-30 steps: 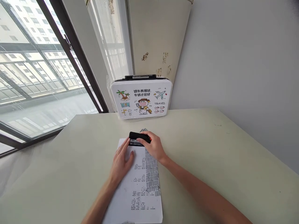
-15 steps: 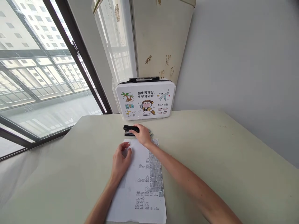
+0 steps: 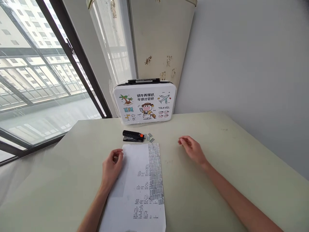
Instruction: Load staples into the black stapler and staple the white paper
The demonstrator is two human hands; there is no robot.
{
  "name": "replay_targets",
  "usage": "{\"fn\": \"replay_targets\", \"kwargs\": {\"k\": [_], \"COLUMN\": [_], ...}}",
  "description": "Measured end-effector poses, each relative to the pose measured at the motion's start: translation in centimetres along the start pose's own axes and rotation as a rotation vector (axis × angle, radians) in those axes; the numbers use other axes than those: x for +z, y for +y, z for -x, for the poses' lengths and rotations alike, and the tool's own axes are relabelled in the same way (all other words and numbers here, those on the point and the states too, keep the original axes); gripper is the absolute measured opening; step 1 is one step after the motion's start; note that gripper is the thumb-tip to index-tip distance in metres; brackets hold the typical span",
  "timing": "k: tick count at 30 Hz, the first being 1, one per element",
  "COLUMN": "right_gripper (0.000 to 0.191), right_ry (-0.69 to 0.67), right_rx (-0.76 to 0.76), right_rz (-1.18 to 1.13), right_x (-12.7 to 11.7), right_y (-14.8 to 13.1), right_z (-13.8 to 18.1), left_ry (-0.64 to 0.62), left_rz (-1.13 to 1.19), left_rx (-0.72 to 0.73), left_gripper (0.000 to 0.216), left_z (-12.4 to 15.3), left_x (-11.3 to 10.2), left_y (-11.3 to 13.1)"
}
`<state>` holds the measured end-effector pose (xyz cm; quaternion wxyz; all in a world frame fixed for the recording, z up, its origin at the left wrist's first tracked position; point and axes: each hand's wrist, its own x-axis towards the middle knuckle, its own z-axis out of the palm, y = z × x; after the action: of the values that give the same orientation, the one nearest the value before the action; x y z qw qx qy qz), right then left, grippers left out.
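Note:
A black stapler (image 3: 133, 136) with an orange button lies on the table just beyond the top edge of a printed paper sheet (image 3: 137, 180). Several small grey staple strips (image 3: 150, 138) are scattered at its right end. At the sheet's upper left edge rests my left hand (image 3: 112, 166), its fingers loosely curved, with a small gap to the thumb and nothing seen in them. My right hand (image 3: 191, 149) is over the table to the right of the sheet, apart from the stapler. Its fingers are folded together, and nothing shows in them.
A white cartoon-printed suitcase (image 3: 166, 103) in clear plastic stands at the back of the pale green table (image 3: 217, 180). Behind it rises a worn fridge-like cabinet (image 3: 159, 35). A sliding window (image 3: 48, 80) is on the left, a grey wall (image 3: 241, 64) on the right.
My right hand has let go of the stapler and moved right. The stapler now lies uncovered, with the staple strips in full sight. My left hand has shifted slightly left to the sheet's edge.

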<state>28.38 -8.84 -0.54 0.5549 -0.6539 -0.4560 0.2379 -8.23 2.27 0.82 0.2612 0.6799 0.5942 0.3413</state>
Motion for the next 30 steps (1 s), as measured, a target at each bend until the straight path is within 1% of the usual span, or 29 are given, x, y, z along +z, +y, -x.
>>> {"fn": "replay_targets", "kwargs": {"k": [2,3,6,9,17,30], "right_gripper": [0.05,0.05,0.049,0.046,0.042,0.042], "right_ry": [0.049,0.065,0.077,0.066,0.045,0.02], "right_rx": [0.049,0.067,0.1,0.113,0.131,0.106], "right_rz": [0.01,0.013,0.021,0.042,0.079,0.115], "right_x": [-3.0,-4.0,-5.7,-5.8,-5.6,-5.7], "right_y": [1.4,1.8,2.4,2.3,2.3,2.6], "right_z": [1.4,2.0,3.3,3.7,3.8,3.6], "left_ry": [-0.013,-0.017,-0.025,-0.028,-0.041,-0.044], "left_rz": [-0.016,-0.024,-0.041,-0.06,-0.094,-0.134], "left_rx": [0.002,0.003,0.007,0.014,0.025,0.042], "left_gripper": [0.031,0.031,0.032,0.033,0.034,0.034], "left_z": [0.0,0.0,-0.1,-0.3,-0.5,-0.6], "left_x": [0.2,0.3,0.4,0.4,0.5,0.5], "left_y": [0.1,0.1,0.2,0.2,-0.1,0.0]}}
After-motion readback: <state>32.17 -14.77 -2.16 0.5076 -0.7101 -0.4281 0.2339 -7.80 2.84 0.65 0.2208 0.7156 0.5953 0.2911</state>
